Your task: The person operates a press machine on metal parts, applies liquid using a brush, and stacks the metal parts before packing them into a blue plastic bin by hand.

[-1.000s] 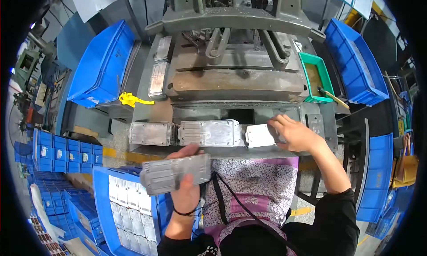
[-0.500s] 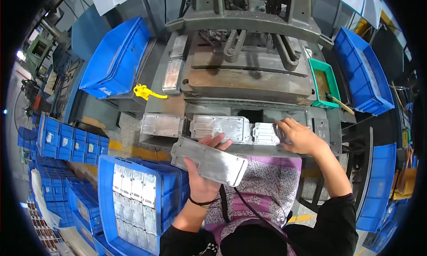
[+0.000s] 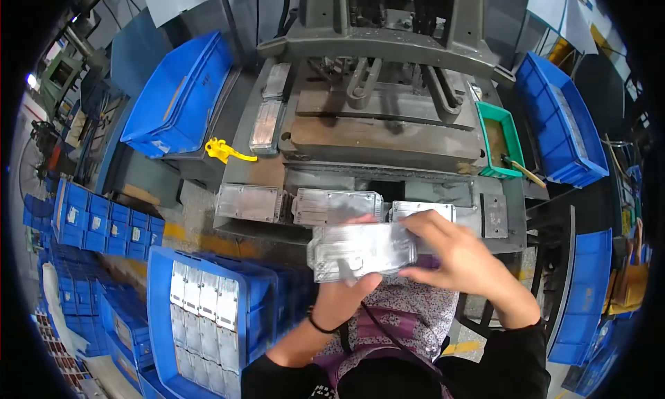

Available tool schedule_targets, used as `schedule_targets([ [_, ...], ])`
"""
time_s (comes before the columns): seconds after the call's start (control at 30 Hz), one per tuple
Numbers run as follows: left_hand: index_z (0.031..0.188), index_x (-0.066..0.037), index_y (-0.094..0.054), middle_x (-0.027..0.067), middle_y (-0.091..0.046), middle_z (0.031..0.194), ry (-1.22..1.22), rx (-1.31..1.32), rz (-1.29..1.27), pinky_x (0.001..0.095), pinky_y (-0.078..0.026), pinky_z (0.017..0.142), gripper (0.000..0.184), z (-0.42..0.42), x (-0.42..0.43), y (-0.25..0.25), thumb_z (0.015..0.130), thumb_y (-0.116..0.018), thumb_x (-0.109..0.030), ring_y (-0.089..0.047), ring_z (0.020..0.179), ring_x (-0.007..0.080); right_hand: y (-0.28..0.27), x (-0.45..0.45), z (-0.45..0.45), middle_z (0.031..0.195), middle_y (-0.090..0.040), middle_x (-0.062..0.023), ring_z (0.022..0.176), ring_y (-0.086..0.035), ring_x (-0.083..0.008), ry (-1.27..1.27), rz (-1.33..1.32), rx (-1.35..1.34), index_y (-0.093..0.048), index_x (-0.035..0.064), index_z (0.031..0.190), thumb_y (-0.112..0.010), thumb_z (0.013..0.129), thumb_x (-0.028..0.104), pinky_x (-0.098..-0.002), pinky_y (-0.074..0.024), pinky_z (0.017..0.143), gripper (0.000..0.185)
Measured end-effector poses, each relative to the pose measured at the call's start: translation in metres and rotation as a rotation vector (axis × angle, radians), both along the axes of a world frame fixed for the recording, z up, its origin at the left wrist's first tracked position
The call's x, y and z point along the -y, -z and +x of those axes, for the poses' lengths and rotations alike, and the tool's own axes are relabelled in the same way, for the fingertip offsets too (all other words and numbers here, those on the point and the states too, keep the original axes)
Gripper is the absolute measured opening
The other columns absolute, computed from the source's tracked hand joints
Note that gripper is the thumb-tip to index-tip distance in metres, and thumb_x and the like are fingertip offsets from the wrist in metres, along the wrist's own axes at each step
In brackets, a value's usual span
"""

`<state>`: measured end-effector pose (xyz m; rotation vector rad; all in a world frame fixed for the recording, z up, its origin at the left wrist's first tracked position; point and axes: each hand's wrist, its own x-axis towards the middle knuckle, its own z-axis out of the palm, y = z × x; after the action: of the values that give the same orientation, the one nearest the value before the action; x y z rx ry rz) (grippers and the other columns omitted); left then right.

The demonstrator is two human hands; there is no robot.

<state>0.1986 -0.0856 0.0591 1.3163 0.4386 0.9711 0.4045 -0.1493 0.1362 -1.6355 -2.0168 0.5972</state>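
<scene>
From afar I see the case (image 3: 360,250) clamped between left hand (image 3: 338,298) and right hand (image 3: 460,260) (slightly blurred), partly hiding other cases (image 3: 336,205).

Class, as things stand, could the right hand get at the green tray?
Probably yes: the right hand must first release the metal part, but the left hand also holds that, and nothing visible blocks the green tray.

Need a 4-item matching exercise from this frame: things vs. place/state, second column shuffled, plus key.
1. Green tray
2. Yellow object
3. Blue bin beside the left sleeve
4. Raised metal part

A. Filled with rows of parts
B. Held in both hands
C. Wooden handle sticking out
D. At the bench's left edge

Pairs: 1-C, 2-D, 3-A, 4-B
</scene>
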Motion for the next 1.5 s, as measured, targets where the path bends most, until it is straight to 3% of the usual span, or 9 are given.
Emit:
schedule_targets([
  [0.33,0.116,-0.002,-0.055,0.0104,-0.06,0.115,-0.897,-0.759,0.034,0.0314,-0.04,0.097,0.025,-0.257,-0.049,0.019,0.097,-0.056,-0.018,-0.055,0.109,0.0195,0.011,-0.036,0.157,0.101,-0.06,-0.0143,0.087,-0.062,-0.0247,0.507,0.195,0.22,-0.06,-0.006,0.111,-0.078,0.07,0.017,-0.0331,-0.0517,0.078,0.051],
  [0.47,0.114,0.001,-0.055,0.019,-0.058,0.112,-1.049,-1.175,-0.058,0.0389,-0.04,0.097,0.042,-0.409,-0.036,0.137,0.091,-0.063,-0.033,-0.053,0.11,0.0295,0.017,-0.073,0.194,0.1,-0.061,-0.0159,0.084,-0.063,-0.025,0.585,0.274,0.337,-0.062,-0.0075,0.108,-0.077,0.075,0.022,-0.0338,-0.0515,0.076,0.047],
  [0.73,0.12,-0.003,-0.057,0.0201,-0.05,0.125,-1.136,-1.541,0.164,0.0464,-0.036,0.101,0.05,-0.374,-0.02,0.145,0.084,-0.067,-0.036,-0.046,0.117,0.0392,0.041,-0.133,0.23,0.11,-0.062,-0.0184,0.088,-0.064,-0.0299,0.498,0.331,0.451,-0.061,-0.0035,0.115,-0.067,0.074,0.014,-0.0351,-0.0527,0.076,0.045],
  [0.77,0.135,-0.004,-0.046,0.0206,-0.039,0.143,-1.095,-1.652,0.019,0.0472,-0.031,0.107,0.065,-0.366,-0.022,0.134,0.085,-0.065,-0.041,-0.037,0.131,0.0399,0.038,-0.136,0.225,0.112,-0.062,-0.0182,0.095,-0.063,-0.0309,0.53,0.284,0.409,-0.059,-0.0003,0.121,-0.062,0.07,0.009,-0.0368,-0.0514,0.081,0.051],
  [0.9,0.141,-0.006,-0.041,0.0165,-0.035,0.148,-1.046,-1.72,0.098,0.0511,-0.023,0.111,0.069,-0.375,-0.022,0.156,0.087,-0.062,-0.044,-0.034,0.135,0.0369,0.046,-0.148,0.242,0.116,-0.062,-0.017,0.111,-0.057,-0.0314,0.474,0.273,0.464,-0.056,0.0039,0.126,-0.059,0.07,0.002,-0.0392,-0.0453,0.094,0.056],
  [1.0,0.141,-0.008,-0.041,0.0165,-0.034,0.149,-1.046,-1.732,0.152,0.0498,-0.022,0.112,0.066,-0.369,-0.016,0.154,0.089,-0.06,-0.044,-0.032,0.137,0.0357,0.049,-0.149,0.249,0.111,-0.061,-0.0197,0.103,-0.059,-0.0319,0.432,0.275,0.364,-0.056,0.0028,0.126,-0.071,0.081,0.017,-0.0379,-0.0495,0.086,0.049],
  [1.13,0.14,-0.008,-0.042,0.0163,-0.033,0.15,-1.015,-1.7,0.156,0.0494,-0.021,0.112,0.065,-0.371,-0.018,0.147,0.09,-0.056,-0.047,-0.032,0.137,0.0351,0.06,-0.158,0.266,0.116,-0.061,-0.0188,0.107,-0.06,-0.03,0.38,0.2,0.227,-0.054,0.0023,0.127,-0.07,0.081,0.009,-0.0369,-0.0489,0.091,0.049],
  [1.33,0.135,-0.003,-0.045,0.022,-0.038,0.144,-1.127,-1.68,-0.001,0.0488,-0.026,0.11,0.063,-0.391,-0.022,0.143,0.091,-0.056,-0.046,-0.036,0.133,0.0391,0.083,-0.168,0.281,0.126,-0.059,-0.0129,0.116,-0.057,-0.0212,0.371,0.191,-0.178,-0.051,0.0,0.131,-0.061,0.083,-0.009,-0.0327,-0.0455,0.098,0.049],
  [1.5,0.127,0.003,-0.05,0.0269,-0.044,0.136,-1.187,-1.558,0.085,0.0453,-0.033,0.107,0.057,-0.462,-0.029,0.176,0.088,-0.063,-0.037,-0.04,0.128,0.0424,0.09,-0.164,0.294,0.128,-0.058,-0.0119,0.118,-0.055,-0.0217,0.465,0.145,-0.295,-0.048,-0.0023,0.133,-0.052,0.09,0.0,-0.0334,-0.0423,0.101,0.044],
])
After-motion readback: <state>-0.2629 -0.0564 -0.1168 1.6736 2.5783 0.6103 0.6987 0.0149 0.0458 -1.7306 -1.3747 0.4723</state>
